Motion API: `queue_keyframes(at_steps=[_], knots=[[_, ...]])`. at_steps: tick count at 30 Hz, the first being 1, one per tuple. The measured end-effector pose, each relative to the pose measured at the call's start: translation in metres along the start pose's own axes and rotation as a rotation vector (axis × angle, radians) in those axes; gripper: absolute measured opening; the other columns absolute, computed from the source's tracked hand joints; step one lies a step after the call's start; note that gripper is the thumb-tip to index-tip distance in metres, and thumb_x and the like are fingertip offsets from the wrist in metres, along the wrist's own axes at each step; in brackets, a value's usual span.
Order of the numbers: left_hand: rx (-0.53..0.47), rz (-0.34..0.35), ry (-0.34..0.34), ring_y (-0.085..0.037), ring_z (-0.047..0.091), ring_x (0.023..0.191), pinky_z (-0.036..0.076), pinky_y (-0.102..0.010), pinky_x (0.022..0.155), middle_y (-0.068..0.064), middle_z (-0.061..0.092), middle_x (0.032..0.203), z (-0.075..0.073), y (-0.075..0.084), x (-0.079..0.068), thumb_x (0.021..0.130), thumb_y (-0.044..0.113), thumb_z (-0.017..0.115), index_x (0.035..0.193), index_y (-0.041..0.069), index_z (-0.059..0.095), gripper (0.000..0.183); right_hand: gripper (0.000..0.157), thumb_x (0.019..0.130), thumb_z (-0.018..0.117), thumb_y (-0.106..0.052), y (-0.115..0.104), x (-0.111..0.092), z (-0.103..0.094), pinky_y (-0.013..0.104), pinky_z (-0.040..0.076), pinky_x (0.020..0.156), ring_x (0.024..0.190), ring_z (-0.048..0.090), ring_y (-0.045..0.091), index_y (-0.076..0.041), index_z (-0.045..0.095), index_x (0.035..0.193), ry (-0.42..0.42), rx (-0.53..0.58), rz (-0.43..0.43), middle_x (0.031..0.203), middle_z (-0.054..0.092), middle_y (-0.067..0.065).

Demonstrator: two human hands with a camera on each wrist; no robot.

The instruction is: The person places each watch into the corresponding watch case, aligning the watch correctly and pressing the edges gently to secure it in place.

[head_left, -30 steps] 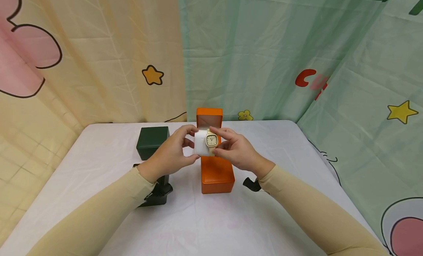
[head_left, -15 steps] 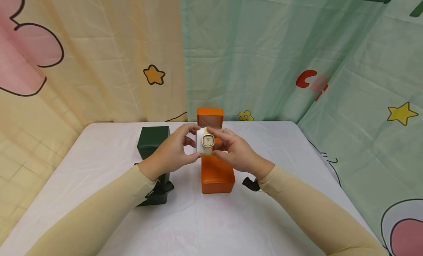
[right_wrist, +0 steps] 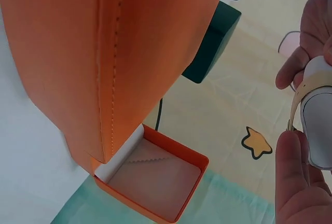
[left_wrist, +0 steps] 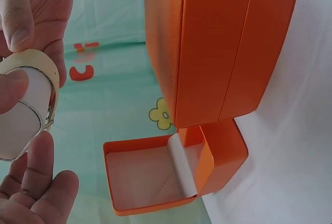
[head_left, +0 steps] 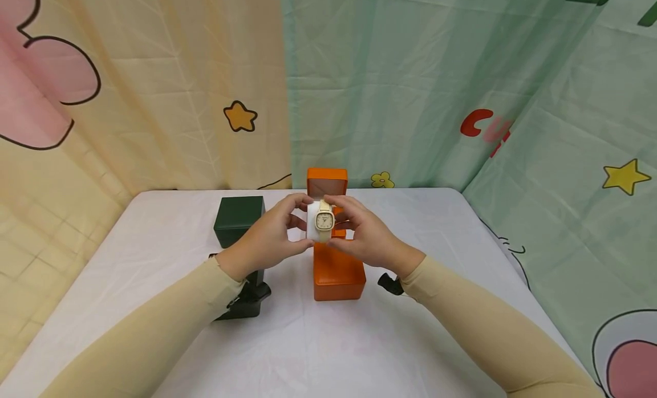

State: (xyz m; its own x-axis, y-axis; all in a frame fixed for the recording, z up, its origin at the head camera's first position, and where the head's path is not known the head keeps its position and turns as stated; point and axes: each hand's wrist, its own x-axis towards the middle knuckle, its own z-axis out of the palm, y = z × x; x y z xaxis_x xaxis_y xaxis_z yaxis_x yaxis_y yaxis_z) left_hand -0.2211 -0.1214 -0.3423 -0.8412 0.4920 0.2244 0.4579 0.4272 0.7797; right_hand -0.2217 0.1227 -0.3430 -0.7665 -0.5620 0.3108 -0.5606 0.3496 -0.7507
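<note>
A cream wristwatch [head_left: 324, 220] with a square-rounded dial is wrapped round a white watch cushion [head_left: 311, 221], held up in front of me. My left hand [head_left: 269, 232] grips the cushion's left end, thumb below and fingers above. My right hand [head_left: 368, 230] pinches the watch's strap at top and bottom. In the left wrist view the strap [left_wrist: 39, 58] circles the cushion, with right-hand fingertips right on it. The right wrist view shows the strap [right_wrist: 311, 85] and the cushion's flat end [right_wrist: 317, 123] between both hands.
A closed orange box [head_left: 339, 275] stands below the hands. Behind it is another orange box with its lid [head_left: 327, 181] raised. A green box [head_left: 238, 218] stands left, and a dark box [head_left: 241, 311] is partly under the left sleeve. A black object [head_left: 391, 284] shows beside the right cuff.
The watch has slid left along the cushion, so less white shows on its left side. The cushion has shifted slightly right. Both hands keep their hold.
</note>
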Motion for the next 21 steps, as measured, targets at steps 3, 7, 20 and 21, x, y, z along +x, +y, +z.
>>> queue_keyframes(at_steps=[3, 7, 20, 21], knots=[[0.0, -0.012, -0.008, -0.021, 0.071, 0.107, 0.064, -0.033, 0.09, -0.01, 0.055, 0.14, 0.0004, -0.0001, -0.0003, 0.087, 0.004, 0.084, 0.151, 0.013, 0.04, 0.078, 0.078, 0.09, 0.08, 0.002, 0.0012, 0.0005, 0.0004, 0.038, 0.058, 0.104, 0.12, 0.066, 0.033, -0.004, 0.042, 0.158, 0.005, -0.001, 0.007, 0.155, 0.047, 0.012], [0.0, -0.015, -0.006, -0.021, 0.071, 0.107, 0.063, -0.034, 0.091, -0.01, 0.056, 0.14, 0.001, -0.0006, -0.0002, 0.087, 0.004, 0.085, 0.151, 0.012, 0.04, 0.079, 0.077, 0.09, 0.08, 0.002, 0.003, 0.001, 0.0007, 0.04, 0.058, 0.104, 0.121, 0.066, 0.033, -0.003, 0.043, 0.157, 0.008, -0.014, 0.003, 0.154, 0.049, 0.011], [-0.003, 0.007, -0.011, -0.021, 0.072, 0.107, 0.063, -0.035, 0.091, -0.009, 0.056, 0.143, 0.0031, -0.0026, -0.0006, 0.086, 0.003, 0.085, 0.151, 0.013, 0.041, 0.079, 0.074, 0.09, 0.079, 0.0, 0.0074, 0.0018, 0.0035, 0.044, 0.059, 0.1, 0.115, 0.065, 0.032, -0.002, 0.044, 0.155, 0.006, -0.03, -0.049, 0.152, 0.051, 0.013], [0.0, 0.009, -0.013, -0.021, 0.072, 0.108, 0.063, -0.033, 0.09, -0.009, 0.056, 0.144, 0.0032, -0.0022, -0.0007, 0.087, 0.004, 0.086, 0.151, 0.014, 0.041, 0.079, 0.073, 0.09, 0.079, 0.0, 0.0074, 0.0021, 0.0038, 0.044, 0.06, 0.1, 0.115, 0.065, 0.032, -0.002, 0.045, 0.155, 0.004, -0.031, -0.053, 0.152, 0.051, 0.013]])
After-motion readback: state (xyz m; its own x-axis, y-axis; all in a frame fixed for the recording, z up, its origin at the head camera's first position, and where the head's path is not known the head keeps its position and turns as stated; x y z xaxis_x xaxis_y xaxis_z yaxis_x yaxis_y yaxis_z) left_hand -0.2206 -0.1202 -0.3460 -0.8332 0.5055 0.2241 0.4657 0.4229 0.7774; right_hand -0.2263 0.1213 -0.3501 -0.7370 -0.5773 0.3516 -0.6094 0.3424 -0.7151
